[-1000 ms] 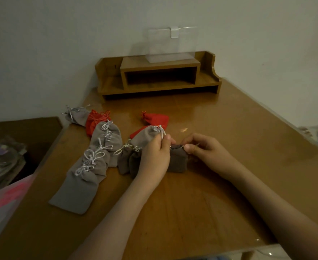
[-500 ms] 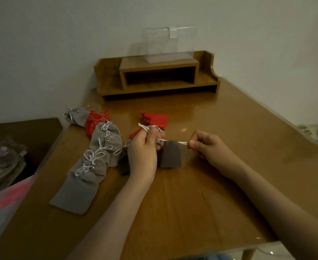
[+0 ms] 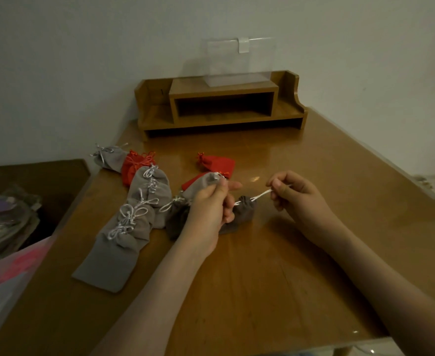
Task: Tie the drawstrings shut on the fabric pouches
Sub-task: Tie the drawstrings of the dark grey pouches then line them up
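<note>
A small dark grey pouch (image 3: pixel 244 211) lies on the wooden table (image 3: pixel 262 278) between my hands, its mouth gathered. My right hand (image 3: pixel 296 199) pinches its white drawstring (image 3: pixel 260 195) and holds it taut up to the right. My left hand (image 3: pixel 211 209) grips the string's other end right beside the pouch's neck, covering part of the pouch. To the left lie several light grey pouches (image 3: pixel 131 222) with knotted white cords, and red pouches (image 3: pixel 134 167) among them. Another red pouch (image 3: pixel 216 163) sits behind my left hand.
A wooden desk shelf (image 3: pixel 221 104) stands at the table's back with a clear acrylic stand (image 3: pixel 239 62) on top. A lower dark table (image 3: pixel 31 181) with plates and clutter (image 3: pixel 3 222) lies off the left edge. White wall behind.
My right hand has drawn the white string out to the right and upward, away from the pouch. My left hand stayed at the pouch's neck. The pouch mouth has cinched tighter.
</note>
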`<state>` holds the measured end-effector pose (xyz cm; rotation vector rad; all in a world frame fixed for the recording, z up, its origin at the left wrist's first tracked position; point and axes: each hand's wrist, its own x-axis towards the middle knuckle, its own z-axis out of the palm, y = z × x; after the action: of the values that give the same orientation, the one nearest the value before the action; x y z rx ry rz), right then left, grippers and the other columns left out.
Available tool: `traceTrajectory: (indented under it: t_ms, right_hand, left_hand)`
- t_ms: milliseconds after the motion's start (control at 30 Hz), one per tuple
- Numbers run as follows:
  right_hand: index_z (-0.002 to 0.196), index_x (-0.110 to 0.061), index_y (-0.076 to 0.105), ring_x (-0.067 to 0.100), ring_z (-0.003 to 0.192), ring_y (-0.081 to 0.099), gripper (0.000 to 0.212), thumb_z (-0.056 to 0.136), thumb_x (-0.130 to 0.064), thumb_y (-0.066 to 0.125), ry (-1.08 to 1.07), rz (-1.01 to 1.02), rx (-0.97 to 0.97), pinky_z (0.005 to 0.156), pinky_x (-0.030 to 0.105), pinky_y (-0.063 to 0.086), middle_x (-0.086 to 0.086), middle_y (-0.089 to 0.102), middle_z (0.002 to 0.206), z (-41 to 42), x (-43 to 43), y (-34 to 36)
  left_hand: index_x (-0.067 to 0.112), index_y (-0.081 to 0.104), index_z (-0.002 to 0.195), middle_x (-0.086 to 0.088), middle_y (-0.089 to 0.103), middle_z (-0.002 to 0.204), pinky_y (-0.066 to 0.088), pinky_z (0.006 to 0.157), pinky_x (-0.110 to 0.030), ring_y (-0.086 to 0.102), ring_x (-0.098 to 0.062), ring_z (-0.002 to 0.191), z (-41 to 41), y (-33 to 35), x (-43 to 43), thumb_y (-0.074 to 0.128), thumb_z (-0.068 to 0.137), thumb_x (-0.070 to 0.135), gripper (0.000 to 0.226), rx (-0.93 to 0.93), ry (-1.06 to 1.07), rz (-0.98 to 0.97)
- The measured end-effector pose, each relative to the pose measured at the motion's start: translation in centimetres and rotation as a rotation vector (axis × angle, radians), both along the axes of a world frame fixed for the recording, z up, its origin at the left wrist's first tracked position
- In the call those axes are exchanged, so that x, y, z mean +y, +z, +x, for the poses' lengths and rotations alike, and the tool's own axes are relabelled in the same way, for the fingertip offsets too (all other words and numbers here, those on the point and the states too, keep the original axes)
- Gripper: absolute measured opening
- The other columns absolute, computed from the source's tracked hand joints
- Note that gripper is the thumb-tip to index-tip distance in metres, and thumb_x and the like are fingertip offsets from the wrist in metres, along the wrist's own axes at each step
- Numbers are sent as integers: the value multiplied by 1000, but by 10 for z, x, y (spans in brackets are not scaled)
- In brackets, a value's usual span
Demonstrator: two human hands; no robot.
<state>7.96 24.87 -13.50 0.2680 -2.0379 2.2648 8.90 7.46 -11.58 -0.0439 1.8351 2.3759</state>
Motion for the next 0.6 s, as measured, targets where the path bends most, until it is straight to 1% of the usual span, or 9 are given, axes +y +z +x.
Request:
traceTrajectory:
  t_ms: [67,133,200,300,333,400,500,533,600]
  right_hand:
    - [84,-6,58,9,59,47,13,94,-6,49,35,-10,33,56,18,40,4,51,69,1,-1,2]
    - [87,-6,59,9,63,48,9,90,-14,55,61,57,82,59,18,41,2,54,74,3,-1,3]
    - [91,-3,60,7,67,49,19,91,-23,59,54,186,125,63,17,42,-4,56,75,4,0,2]
    - [92,-4,62,4,67,48,34,86,-36,52,42,277,135,63,15,40,-12,54,71,7,-1,3]
    - [92,-5,61,4,66,47,35,85,-38,52,45,278,133,63,14,40,-10,54,72,8,-2,5]
    - [95,-5,60,7,68,48,39,83,-41,58,59,258,143,62,15,40,4,54,79,10,-4,6]
    - [104,-5,61,21,74,52,46,78,-42,65,146,214,145,65,23,45,28,53,88,10,-3,5]
    - [103,-5,63,22,73,53,42,79,-40,67,169,214,137,64,23,46,28,54,86,10,-3,6]
    - [94,-6,65,16,67,53,27,82,-29,72,183,217,107,62,20,45,16,56,75,11,-4,8]
  left_hand:
    - [8,62,94,4,43,58,32,42,-17,36,-6,47,0,-1,2,42,101,25,27,9,-11,-37]
    - [8,61,92,3,45,59,34,45,-18,39,-6,49,0,-1,3,43,101,22,25,-2,-15,-9]
    - [8,58,92,2,50,59,37,47,-19,42,-7,50,0,1,4,43,101,19,21,-13,-23,35]
    - [9,54,94,2,58,60,43,50,-19,47,-8,52,1,1,3,44,100,11,12,29,-54,58]
    - [9,53,95,2,60,63,44,52,-19,49,-8,54,1,1,3,45,99,8,9,54,-69,73]
    - [9,52,98,-1,62,71,47,58,-20,53,-9,60,2,2,3,47,97,3,9,102,-109,91]
    - [12,54,98,3,62,76,49,66,-23,59,-9,69,6,0,5,48,97,5,10,206,-177,42]
    - [13,55,97,5,63,75,49,67,-23,60,-9,70,6,-1,6,49,97,7,9,256,-170,3]
    - [15,58,97,6,63,75,48,67,-21,58,-7,70,7,-3,8,52,95,11,8,359,-115,-84]
